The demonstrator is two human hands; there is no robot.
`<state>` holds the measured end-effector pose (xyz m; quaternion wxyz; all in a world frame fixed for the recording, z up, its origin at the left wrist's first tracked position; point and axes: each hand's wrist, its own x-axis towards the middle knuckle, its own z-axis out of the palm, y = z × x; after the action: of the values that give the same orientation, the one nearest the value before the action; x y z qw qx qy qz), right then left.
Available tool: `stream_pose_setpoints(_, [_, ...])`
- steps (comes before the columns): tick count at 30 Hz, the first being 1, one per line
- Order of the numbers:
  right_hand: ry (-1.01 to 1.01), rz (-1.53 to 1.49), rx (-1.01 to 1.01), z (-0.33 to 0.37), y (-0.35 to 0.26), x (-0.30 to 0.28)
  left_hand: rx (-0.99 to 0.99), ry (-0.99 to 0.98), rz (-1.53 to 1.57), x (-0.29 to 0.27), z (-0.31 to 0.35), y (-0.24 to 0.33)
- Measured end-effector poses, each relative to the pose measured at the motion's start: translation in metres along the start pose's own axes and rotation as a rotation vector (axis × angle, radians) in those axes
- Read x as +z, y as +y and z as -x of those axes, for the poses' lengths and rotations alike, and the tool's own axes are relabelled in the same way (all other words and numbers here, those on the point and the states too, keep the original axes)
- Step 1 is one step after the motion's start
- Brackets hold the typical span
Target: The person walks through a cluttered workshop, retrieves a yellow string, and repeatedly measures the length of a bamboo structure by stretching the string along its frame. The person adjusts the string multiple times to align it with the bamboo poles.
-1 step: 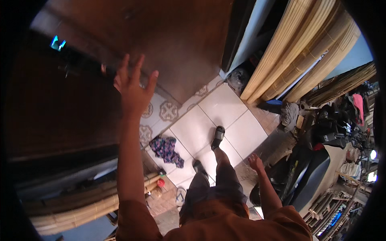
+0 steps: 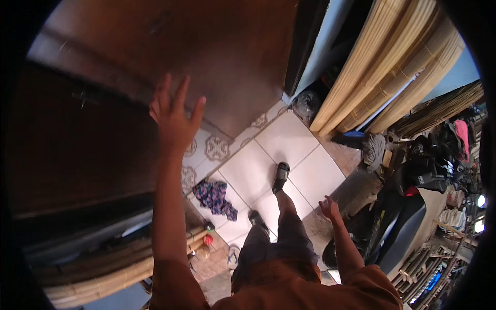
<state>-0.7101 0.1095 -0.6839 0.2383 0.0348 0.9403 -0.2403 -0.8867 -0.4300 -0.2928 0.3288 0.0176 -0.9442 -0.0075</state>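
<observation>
My left hand (image 2: 176,116) is raised before a dark wooden double door, fingers spread and nothing in them. It is nearest the edge where the darker left panel (image 2: 88,150) meets the brown right panel (image 2: 232,57). Whether the fingertips touch the wood I cannot tell. A small metal fitting (image 2: 84,95), too dim to name, sits on the left panel. My right hand (image 2: 329,207) hangs low at my side, empty, its fingers loosely apart, close to a motorbike with a black seat (image 2: 400,227).
Underfoot are white floor tiles (image 2: 289,137), with a crumpled patterned cloth (image 2: 214,199) beside my sandals. Rolled bamboo blinds (image 2: 372,62) lean upright at the right of the doorway. More bamboo rolls (image 2: 103,279) lie at the lower left. A flip-flop (image 2: 233,254) rests behind me.
A bright blue-green patch at the door's upper left has gone from sight. My left hand sits slightly lower and further right in the picture. My right hand has hardly moved.
</observation>
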Motion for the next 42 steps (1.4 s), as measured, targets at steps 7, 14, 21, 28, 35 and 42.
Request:
stream_pose_setpoints(7, [0.120, 0.463, -0.259, -0.304, -0.097, -0.032, 0.074, -0.206, 0.029, 0.232, -0.010, 0.005])
stream_pose_setpoints(14, [0.500, 1.085, -0.419, -0.548, -0.114, -0.033, 0.041, -0.642, 0.303, 0.393, 0.118, 0.036])
stream_pose_setpoints(21, [0.071, 1.956, -0.230, -0.575, -0.117, -0.056, -0.244, -1.346, 0.752, 0.419, 0.302, 0.051])
stream_pose_setpoints(28, [0.026, 2.041, -0.153, -0.572, -0.079, -0.025, -0.438, -1.478, 0.730, 0.412, 0.363, 0.038])
stream_pose_setpoints(35, [-0.039, 1.738, -0.200, -0.551, -0.111, -0.047, -0.693, -1.637, 0.837, 0.435, 0.358, 0.008])
stream_pose_setpoints(42, [-0.260, 1.562, -0.118, -0.567, -0.123, -0.045, -0.763, -1.726, 0.872, 0.438, 0.321, 0.005])
